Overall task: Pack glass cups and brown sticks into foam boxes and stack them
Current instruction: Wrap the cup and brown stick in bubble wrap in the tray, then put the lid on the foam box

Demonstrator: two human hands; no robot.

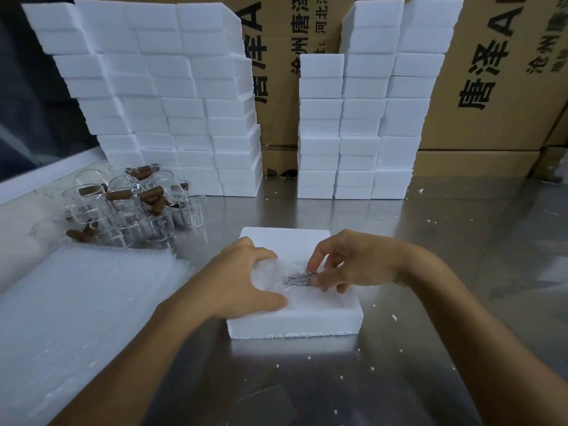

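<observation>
The right hand has its fingers curled down narrowly, the fingertips pinching at a small dark, blurred thing that lies in a crinkled clear wrapping inside the open foam box; what the dark thing is cannot be told. The left hand is spread wide, thumb toward the near edge and fingers toward the far edge, pressing on the left side of the box and its wrapping. The box is white and square, lying flat on the metal table near the middle, just in front of the person.

To the left, near the person, lies a flat stack of clear bubble-wrap sheets. Farther back on the left is a heap of glass cups, some upright and some tipped, with brown sticks lying on and among them; a few sticks rest on the table at the near left edge of the heap.

At the far side stand two piles of white foam boxes: a wide left pile and a narrower right pile, well apart from each other. Behind them are brown cardboard cartons with black printed characters. Small white foam crumbs are scattered over the table around the open box.
</observation>
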